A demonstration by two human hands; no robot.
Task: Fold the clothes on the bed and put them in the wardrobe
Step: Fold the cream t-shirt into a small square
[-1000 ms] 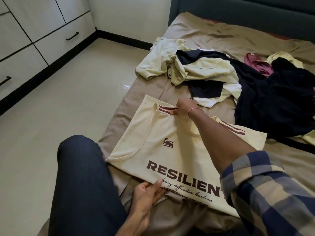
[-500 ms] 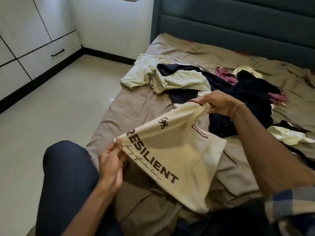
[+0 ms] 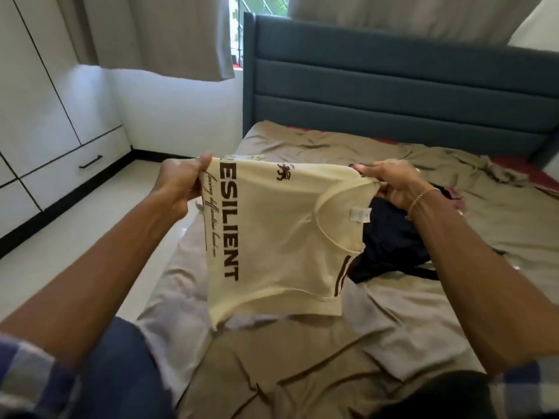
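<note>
A cream T-shirt (image 3: 272, 237) with dark "RESILIENT" lettering hangs in the air over the bed (image 3: 393, 328), turned sideways with its neck opening facing me. My left hand (image 3: 181, 181) grips its upper left corner. My right hand (image 3: 393, 184) pinches the upper right edge near the collar. Behind the shirt a dark garment (image 3: 393, 246) lies on the tan sheet, partly hidden. The rest of the clothes pile is hidden behind the shirt and my right arm.
The white wardrobe (image 3: 45, 116) with a black-handled drawer (image 3: 90, 161) lines the left wall across the pale tiled floor (image 3: 90, 237). A blue-grey padded headboard (image 3: 393, 95) stands behind the bed. Grey curtains hang above. My knee in dark jeans (image 3: 121, 367) rests at the bed's edge.
Both hands have lifted the cream T-shirt off the sheet and raised it in front of me, stretched between them. My view has tilted up toward the headboard.
</note>
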